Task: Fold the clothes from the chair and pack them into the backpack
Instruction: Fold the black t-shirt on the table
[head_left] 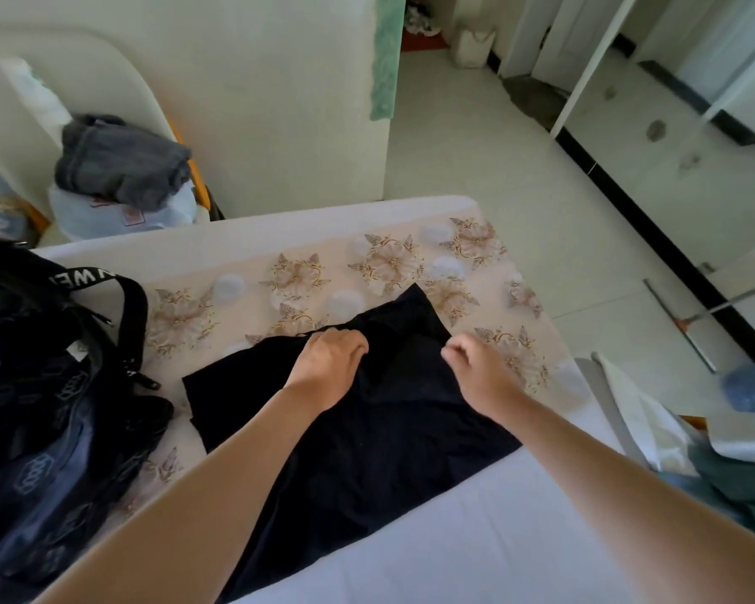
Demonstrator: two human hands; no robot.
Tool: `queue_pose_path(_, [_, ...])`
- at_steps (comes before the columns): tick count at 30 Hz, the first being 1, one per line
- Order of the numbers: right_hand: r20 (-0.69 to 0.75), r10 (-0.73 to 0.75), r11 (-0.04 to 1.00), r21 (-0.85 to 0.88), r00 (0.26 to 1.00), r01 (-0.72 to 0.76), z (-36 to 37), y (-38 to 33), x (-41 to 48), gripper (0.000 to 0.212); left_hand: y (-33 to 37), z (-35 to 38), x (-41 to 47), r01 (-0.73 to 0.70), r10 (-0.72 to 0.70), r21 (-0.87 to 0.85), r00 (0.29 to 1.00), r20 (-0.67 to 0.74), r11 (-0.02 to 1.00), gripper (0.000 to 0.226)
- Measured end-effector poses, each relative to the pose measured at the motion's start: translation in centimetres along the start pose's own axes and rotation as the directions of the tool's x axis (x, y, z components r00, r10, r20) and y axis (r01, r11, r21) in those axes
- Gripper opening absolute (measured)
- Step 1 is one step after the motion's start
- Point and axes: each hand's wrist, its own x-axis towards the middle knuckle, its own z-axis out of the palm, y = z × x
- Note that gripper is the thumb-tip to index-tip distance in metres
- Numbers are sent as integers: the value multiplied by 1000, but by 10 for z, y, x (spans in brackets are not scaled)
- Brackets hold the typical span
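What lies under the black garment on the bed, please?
The black garment lies on the bed's floral cover, and its near part on a plain white sheet. Whether anything else is beneath cannot be seen; the cloth covers it.

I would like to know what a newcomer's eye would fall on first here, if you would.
A black garment lies spread on the bed, with the left hand and right hand curled at its far edge. A dark backpack sits at the left, and grey clothes are heaped on the chair beyond.
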Motion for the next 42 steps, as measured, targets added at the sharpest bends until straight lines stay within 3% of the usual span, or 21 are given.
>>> queue_pose_path(4, [-280, 160, 987, 35, 946, -157, -10, -12, 52, 23, -13, -15, -7, 178, -174, 52, 982, -77, 983, 25])
queue_pose_path(6, [-333, 114, 986, -81, 936, -148, -4, -13, 63, 25, -31, -21, -23, 238, -229, 150, 971, -74, 960, 29])
queue_pose_path(7, [-344, 21, 978, -188, 939, -91, 3, -13, 64, 34, -41, -23, -33, 271, -261, 189, 962, -77, 944, 30])
queue_pose_path(10, [-252, -316, 879, -441, 915, 182, 33, -15, 56, 52, -65, -30, -64, 367, -350, 302, 930, -112, 880, 28])
queue_pose_path(14, [34, -503, 727, -523, 863, 444, 63, -35, 48, 53, -81, -33, -92, 435, -444, 383, 893, -70, 815, 33])
queue_pose_path(16, [79, -505, 673, -587, 859, 450, 68, -43, 52, 51, -82, -37, -94, 441, -479, 401, 878, -6, 803, 35])
queue_pose_path(18, [74, -469, 645, -651, 880, 399, 66, -48, 59, 32, -82, -43, -93, 474, -521, 366, 853, 38, 801, 28])
queue_pose_path(21, [26, -405, 644, -701, 914, 306, 55, -57, 70, 17, -86, -53, -95, 517, -526, 231, 850, -24, 824, 17])
queue_pose_path(25, [-54, -386, 663, -710, 921, 236, 50, -73, 82, 14, -96, -74, -99, 501, -483, 197, 865, -136, 843, 33])
queue_pose_path(26, [-67, -386, 650, -728, 920, 220, 52, -77, 84, 15, -100, -80, -98, 528, -500, 205, 848, -175, 824, 38])
queue_pose_path(28, [-64, -375, 613, -765, 925, 196, 57, -83, 84, 39, -106, -91, -93, 565, -505, 226, 819, -272, 794, 41])
queue_pose_path(31, [62, -438, 564, -758, 897, 327, 72, -84, 69, 69, -106, -96, -88, 509, -376, 339, 842, -386, 791, 32])
queue_pose_path(33, [176, -531, 527, -697, 829, 486, 88, -78, 51, 66, -96, -88, -92, 349, -228, 379, 916, -329, 857, 30])
queue_pose_path(35, [284, -540, 517, -631, 792, 579, 105, -64, 37, 58, -90, -71, -103, 179, -172, 350, 984, -51, 920, 33])
queue_pose_path(36, [307, -514, 534, -616, 801, 579, 112, -57, 33, 56, -91, -63, -110, 158, -218, 364, 967, 130, 918, 44])
queue_pose_path(38, [295, -453, 586, -613, 841, 530, 116, -46, 30, 57, -98, -49, -124, 197, -352, 440, 885, 305, 876, 57])
queue_pose_path(40, [295, -381, 605, -637, 876, 478, 116, -44, 25, 59, -99, -45, -139, 268, -394, 430, 888, 238, 862, 61])
queue_pose_path(42, [269, -341, 629, -646, 901, 431, 117, -47, 12, 62, -88, -47, -158, 352, -374, 309, 927, 12, 884, 60])
